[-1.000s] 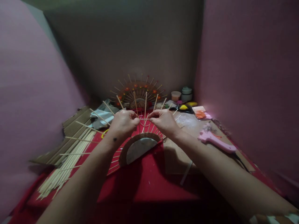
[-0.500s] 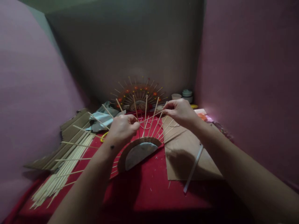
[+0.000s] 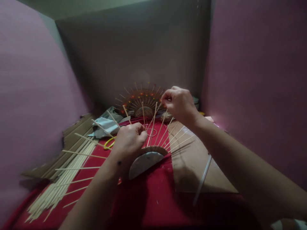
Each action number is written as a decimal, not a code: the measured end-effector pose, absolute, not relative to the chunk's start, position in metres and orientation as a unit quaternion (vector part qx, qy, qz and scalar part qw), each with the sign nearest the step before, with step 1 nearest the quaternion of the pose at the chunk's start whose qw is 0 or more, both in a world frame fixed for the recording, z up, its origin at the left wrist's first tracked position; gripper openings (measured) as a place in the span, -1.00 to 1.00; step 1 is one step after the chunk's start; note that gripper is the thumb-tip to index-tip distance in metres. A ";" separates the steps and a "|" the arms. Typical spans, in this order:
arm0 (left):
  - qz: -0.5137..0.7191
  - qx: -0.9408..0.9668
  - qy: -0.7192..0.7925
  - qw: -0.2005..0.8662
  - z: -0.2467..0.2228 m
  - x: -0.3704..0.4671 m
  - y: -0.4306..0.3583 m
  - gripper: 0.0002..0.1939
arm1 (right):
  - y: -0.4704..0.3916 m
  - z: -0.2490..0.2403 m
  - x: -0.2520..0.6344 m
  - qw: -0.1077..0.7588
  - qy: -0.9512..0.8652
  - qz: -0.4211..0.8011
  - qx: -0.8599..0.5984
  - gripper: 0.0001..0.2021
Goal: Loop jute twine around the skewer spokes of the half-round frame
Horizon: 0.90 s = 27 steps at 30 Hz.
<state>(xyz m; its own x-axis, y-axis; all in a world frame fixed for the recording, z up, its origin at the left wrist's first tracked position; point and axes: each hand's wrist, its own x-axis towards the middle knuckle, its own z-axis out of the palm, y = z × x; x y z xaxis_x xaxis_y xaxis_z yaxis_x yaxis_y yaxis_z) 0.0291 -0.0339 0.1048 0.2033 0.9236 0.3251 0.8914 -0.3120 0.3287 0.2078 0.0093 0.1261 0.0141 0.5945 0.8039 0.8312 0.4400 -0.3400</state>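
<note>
A half-round cardboard piece (image 3: 146, 163) with a pale covered middle lies on the red cloth. Thin wooden sticks (image 3: 154, 123) fan out from its curved edge. My left hand (image 3: 131, 137) is closed in a pinch at one of the upper sticks, just above the curved rim. A thin cord (image 3: 153, 118) runs from its fingertips up to my right hand (image 3: 178, 100), which pinches the other end above the stick tips. The left forearm hides part of the fan's left side.
A pile of loose sticks (image 3: 59, 185) lies at left beside cardboard (image 3: 79, 127) and yellow-handled scissors (image 3: 109, 143). At right, a glue stick (image 3: 202, 179) rests on a brown board (image 3: 187, 163). A decorated sunburst fan (image 3: 144, 95) stands against the back wall, near a twine ball (image 3: 166, 117).
My right hand has risen away from the sticks, drawing the cord up more steeply. My left hand stays pinched near the same stick. The view has shifted slightly.
</note>
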 end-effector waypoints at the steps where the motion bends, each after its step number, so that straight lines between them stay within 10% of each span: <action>1: 0.233 0.773 0.589 0.031 0.105 0.028 -0.033 -0.77 | 0.004 0.122 0.210 0.493 -0.687 -0.129 -0.518 -0.86; 14: 0.230 0.757 0.609 0.051 0.104 0.015 -0.018 -0.79 | -0.029 0.015 0.226 0.370 -0.769 0.137 -0.503 -0.85; 27: 0.219 0.763 0.606 0.056 0.105 0.018 -0.016 -0.77 | -0.043 0.032 0.207 0.298 -0.793 0.038 -0.530 -0.83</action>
<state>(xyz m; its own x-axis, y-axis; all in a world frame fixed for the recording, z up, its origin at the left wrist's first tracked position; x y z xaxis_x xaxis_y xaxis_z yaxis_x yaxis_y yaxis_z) 0.0178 -0.0162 0.1054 0.1697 0.9486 0.2670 0.8998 -0.2597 0.3507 0.2068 -0.0426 0.0317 -0.2610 0.8629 0.4328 0.8182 0.4356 -0.3752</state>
